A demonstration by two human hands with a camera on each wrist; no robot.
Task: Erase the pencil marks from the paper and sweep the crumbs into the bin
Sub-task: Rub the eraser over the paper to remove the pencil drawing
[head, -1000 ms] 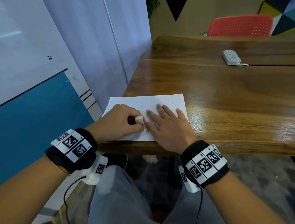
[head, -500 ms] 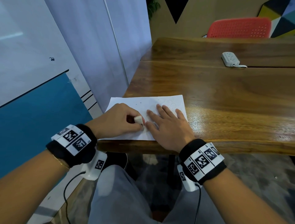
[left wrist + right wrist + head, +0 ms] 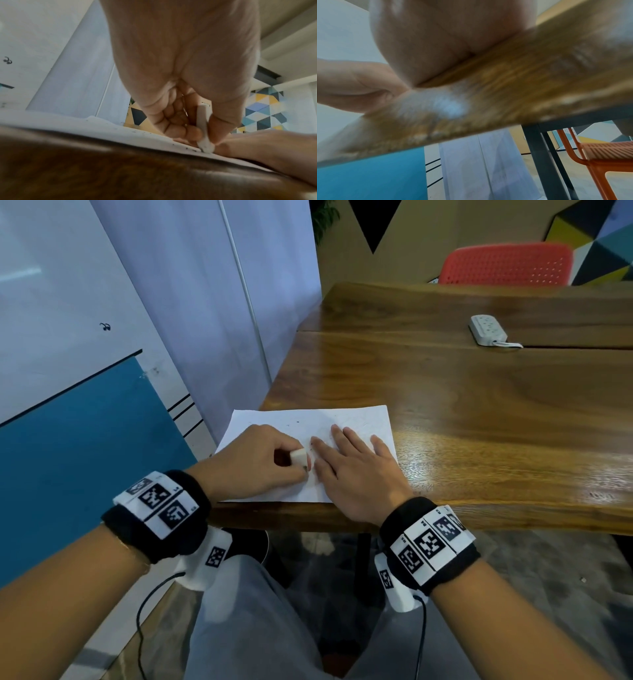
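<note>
On the surface [image 3: 479,419] near its front edge, my left hand [image 3: 253,463] pinches the eraser [image 3: 298,457] against the paper [image 3: 308,419]; my right hand [image 3: 352,470] lies flat, holding it. Dark crumbs [image 3: 188,148] remain; I see no bin, so sweeping seems not begun.

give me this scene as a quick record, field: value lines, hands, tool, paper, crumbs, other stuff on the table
left hand: left hand pinches a white eraser, its lower end on the paper
right hand: right hand lies flat, fingers spread, pressing the paper down
paper: white sheet at the near left corner of the wooden table
crumbs: dark specks on the sheet beside the eraser
bin: not in view
other: white power strip far right on the table; red chair behind it
</note>
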